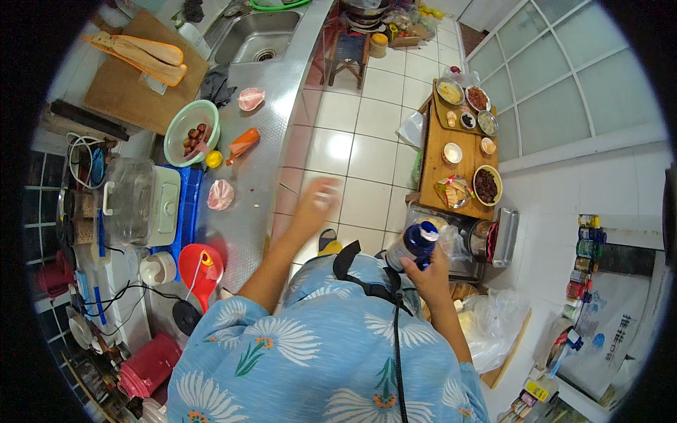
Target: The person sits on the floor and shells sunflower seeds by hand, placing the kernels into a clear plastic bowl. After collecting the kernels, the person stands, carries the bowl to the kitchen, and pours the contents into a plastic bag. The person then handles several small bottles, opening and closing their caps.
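Observation:
My right hand [431, 275] is closed around a dark blue bottle [415, 246] with a pale label, held in front of my body on the right. Out over the tiled floor, beside the steel counter's edge, my left hand [319, 200] is blurred; whether it holds anything I cannot tell. On the counter [246, 201] to the left lie two pinkish pieces [220, 194], an orange bag [244, 144] and a yellow round thing [214, 158]. A pale green bowl [174, 132] there holds several reddish-brown round items.
At the right stands a wooden table [431, 174] with several bowls and a tray [441, 113]. A sink [259, 37] is set in the counter's far end. A red ladle-shaped utensil [198, 264] lies at the left. A stool [350, 50] stands ahead.

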Tool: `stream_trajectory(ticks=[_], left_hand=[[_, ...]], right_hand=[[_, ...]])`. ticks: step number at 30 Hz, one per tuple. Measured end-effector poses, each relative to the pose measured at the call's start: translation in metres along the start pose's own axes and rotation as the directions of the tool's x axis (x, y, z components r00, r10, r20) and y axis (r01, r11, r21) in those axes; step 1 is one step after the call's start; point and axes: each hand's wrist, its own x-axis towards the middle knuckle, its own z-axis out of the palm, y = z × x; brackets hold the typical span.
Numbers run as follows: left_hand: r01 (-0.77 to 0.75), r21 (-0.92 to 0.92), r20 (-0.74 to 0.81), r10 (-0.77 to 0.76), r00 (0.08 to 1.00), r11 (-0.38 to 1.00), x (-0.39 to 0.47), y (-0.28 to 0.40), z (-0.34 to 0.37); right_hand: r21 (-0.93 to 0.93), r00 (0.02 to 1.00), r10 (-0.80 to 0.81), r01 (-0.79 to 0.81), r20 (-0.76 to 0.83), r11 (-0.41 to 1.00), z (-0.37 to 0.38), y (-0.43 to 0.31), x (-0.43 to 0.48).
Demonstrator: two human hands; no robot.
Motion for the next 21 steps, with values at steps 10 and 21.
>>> stream_trajectory(ticks=[10,21], left_hand=[[0.019,-0.375,0.63,0.24,0.739,0.927,-0.019,0.11,0.115],[-0.576,0.102,0.746,0.32,0.584,0.811,-0.026,0.177,0.184]], right_hand=[[-0.141,0.958,-0.241,0.22,-0.156,0.965,-0.054,0.0,-0.018],[-0.463,0.823,-0.347,0.117,-0.449,0.879,-0.115,-0.022,-0.043]])
